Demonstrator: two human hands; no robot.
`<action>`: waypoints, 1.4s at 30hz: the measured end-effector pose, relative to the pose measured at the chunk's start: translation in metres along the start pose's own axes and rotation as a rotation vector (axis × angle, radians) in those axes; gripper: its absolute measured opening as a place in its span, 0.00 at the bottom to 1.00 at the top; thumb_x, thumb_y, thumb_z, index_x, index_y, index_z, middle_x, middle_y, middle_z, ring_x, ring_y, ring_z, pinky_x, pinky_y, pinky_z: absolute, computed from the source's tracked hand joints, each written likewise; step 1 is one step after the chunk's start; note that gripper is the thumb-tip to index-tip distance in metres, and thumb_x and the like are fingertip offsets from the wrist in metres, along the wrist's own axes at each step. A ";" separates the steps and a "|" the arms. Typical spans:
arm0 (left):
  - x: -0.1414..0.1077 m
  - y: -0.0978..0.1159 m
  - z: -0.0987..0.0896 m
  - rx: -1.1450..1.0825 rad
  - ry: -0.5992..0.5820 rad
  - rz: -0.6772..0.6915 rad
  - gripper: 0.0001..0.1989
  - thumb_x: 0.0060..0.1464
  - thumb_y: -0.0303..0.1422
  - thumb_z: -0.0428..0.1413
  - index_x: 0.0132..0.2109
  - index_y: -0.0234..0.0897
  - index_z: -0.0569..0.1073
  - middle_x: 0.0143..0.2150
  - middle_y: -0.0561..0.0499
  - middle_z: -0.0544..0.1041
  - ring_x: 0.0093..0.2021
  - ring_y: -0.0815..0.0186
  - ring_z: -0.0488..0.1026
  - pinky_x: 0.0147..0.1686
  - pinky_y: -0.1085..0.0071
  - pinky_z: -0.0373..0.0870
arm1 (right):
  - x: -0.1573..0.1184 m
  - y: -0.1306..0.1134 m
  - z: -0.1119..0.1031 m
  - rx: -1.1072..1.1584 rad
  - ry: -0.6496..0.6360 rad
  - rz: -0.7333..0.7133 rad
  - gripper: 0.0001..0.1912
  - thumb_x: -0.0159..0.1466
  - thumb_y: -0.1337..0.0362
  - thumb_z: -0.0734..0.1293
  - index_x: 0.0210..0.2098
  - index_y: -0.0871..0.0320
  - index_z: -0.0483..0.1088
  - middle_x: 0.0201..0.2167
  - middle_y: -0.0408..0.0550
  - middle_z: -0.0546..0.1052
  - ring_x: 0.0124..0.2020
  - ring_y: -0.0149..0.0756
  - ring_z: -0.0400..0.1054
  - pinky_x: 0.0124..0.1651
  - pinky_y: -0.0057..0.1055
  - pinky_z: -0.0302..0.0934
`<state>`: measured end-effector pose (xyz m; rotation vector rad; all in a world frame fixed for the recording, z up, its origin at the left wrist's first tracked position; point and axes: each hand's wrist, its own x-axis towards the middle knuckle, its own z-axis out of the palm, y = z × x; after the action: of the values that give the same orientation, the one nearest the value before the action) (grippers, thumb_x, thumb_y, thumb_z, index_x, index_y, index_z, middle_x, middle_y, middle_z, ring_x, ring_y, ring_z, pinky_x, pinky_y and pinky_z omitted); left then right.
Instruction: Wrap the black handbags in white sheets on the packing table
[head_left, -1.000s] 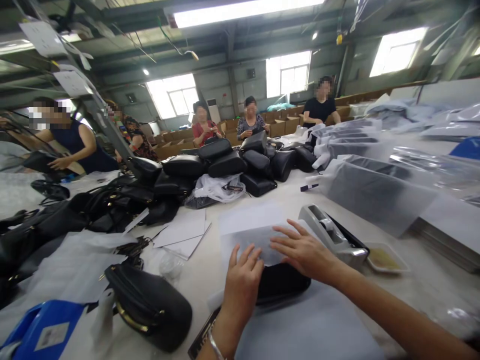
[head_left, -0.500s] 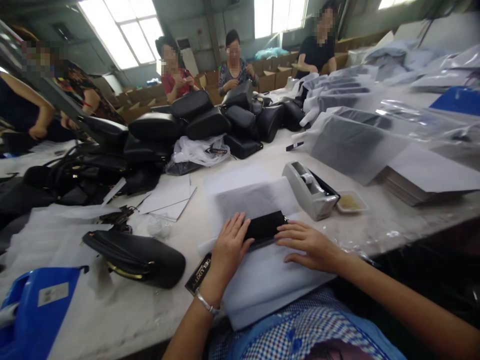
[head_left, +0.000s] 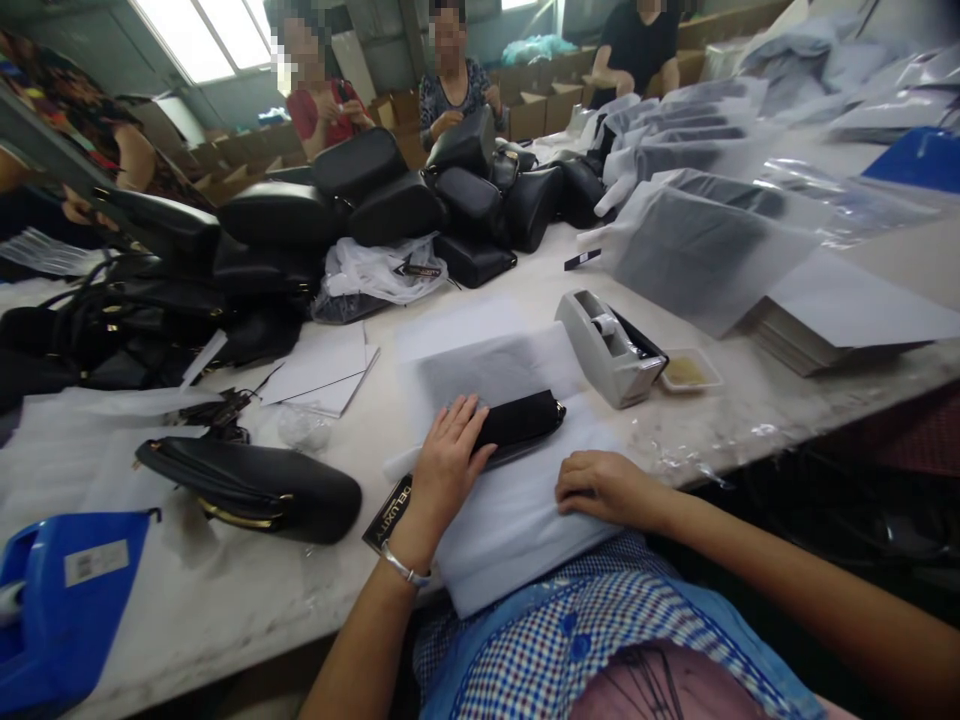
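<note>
A rolled black bundle (head_left: 517,420) with a small metal fitting at its right end lies on a white wrapping sheet (head_left: 499,530). My left hand (head_left: 450,450) rests with outstretched fingers on the bundle's left end. Lower down, my right hand (head_left: 607,487) has its fingers curled onto the right part of the sheet, apart from the bundle. Greyish translucent paper (head_left: 480,370) spreads behind the bundle. Beside my left wrist a black DELUXITY tag (head_left: 385,515) is partly covered.
A grey tape dispenser (head_left: 611,350) stands behind right, beside a shallow plastic tray (head_left: 694,370). To the left are a black bag (head_left: 262,490) and a blue container (head_left: 75,600). Piled black bags (head_left: 360,200) stand at the back, grey boards (head_left: 817,330) at right. Several people sit or stand across the table.
My right hand has left the bundle's right end, moved down towards me and curled its fingers on the sheet. My left hand stays on the bundle. The view has tilted down slightly.
</note>
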<state>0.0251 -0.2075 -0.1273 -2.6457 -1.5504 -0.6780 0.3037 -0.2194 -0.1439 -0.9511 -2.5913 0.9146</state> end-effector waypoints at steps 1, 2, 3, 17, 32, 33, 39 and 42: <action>0.000 0.000 -0.001 -0.011 -0.007 -0.007 0.25 0.64 0.36 0.53 0.65 0.36 0.62 0.68 0.41 0.62 0.68 0.55 0.58 0.66 0.50 0.58 | 0.001 -0.002 -0.003 0.018 -0.014 0.015 0.09 0.67 0.58 0.66 0.35 0.54 0.78 0.35 0.45 0.78 0.38 0.35 0.71 0.45 0.30 0.62; 0.001 0.000 -0.003 -0.023 -0.017 -0.015 0.25 0.64 0.36 0.54 0.65 0.36 0.62 0.68 0.42 0.62 0.68 0.55 0.58 0.66 0.51 0.58 | 0.003 -0.004 -0.007 0.038 -0.023 0.032 0.10 0.67 0.59 0.66 0.36 0.54 0.79 0.35 0.45 0.78 0.38 0.35 0.72 0.45 0.29 0.63; 0.002 0.001 -0.006 -0.037 -0.031 -0.024 0.25 0.64 0.37 0.54 0.65 0.36 0.63 0.68 0.42 0.63 0.69 0.56 0.58 0.67 0.51 0.58 | 0.004 -0.007 -0.011 0.061 -0.026 0.052 0.10 0.67 0.59 0.66 0.36 0.54 0.79 0.35 0.45 0.79 0.38 0.35 0.72 0.44 0.29 0.63; 0.035 0.005 -0.077 -0.157 -0.476 -0.064 0.44 0.51 0.55 0.60 0.69 0.44 0.56 0.70 0.44 0.59 0.69 0.53 0.56 0.65 0.55 0.59 | 0.091 -0.003 -0.090 0.136 0.097 0.217 0.13 0.61 0.55 0.68 0.34 0.56 0.79 0.28 0.42 0.80 0.30 0.35 0.71 0.33 0.28 0.61; 0.050 0.004 -0.050 0.135 -0.307 -0.240 0.13 0.60 0.25 0.53 0.49 0.44 0.72 0.41 0.53 0.81 0.40 0.61 0.79 0.36 0.70 0.71 | 0.078 -0.025 -0.063 -0.463 0.399 -0.099 0.24 0.63 0.58 0.69 0.56 0.59 0.67 0.59 0.55 0.71 0.59 0.49 0.65 0.64 0.48 0.56; 0.050 0.002 -0.050 0.133 -0.311 -0.240 0.13 0.60 0.25 0.53 0.50 0.44 0.72 0.41 0.53 0.82 0.40 0.61 0.80 0.36 0.70 0.71 | 0.081 -0.020 -0.061 -0.482 0.405 -0.113 0.18 0.64 0.63 0.68 0.53 0.59 0.68 0.58 0.54 0.72 0.59 0.48 0.65 0.64 0.47 0.56; 0.056 -0.011 -0.051 0.136 -0.303 -0.229 0.12 0.60 0.26 0.54 0.48 0.45 0.73 0.39 0.54 0.82 0.39 0.61 0.80 0.34 0.71 0.69 | 0.100 0.009 -0.070 -0.438 0.401 -0.052 0.13 0.60 0.77 0.62 0.40 0.57 0.71 0.45 0.49 0.79 0.46 0.41 0.72 0.54 0.37 0.63; 0.060 -0.017 -0.052 0.125 -0.280 -0.239 0.10 0.60 0.28 0.55 0.47 0.46 0.73 0.40 0.55 0.82 0.40 0.62 0.80 0.35 0.73 0.68 | 0.106 0.013 -0.076 -0.411 0.370 0.041 0.11 0.61 0.74 0.64 0.40 0.54 0.71 0.39 0.46 0.80 0.42 0.40 0.73 0.46 0.35 0.63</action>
<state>0.0171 -0.1594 -0.0619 -2.5754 -1.9291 -0.2063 0.2610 -0.1066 -0.0926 -1.1475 -2.4769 0.1783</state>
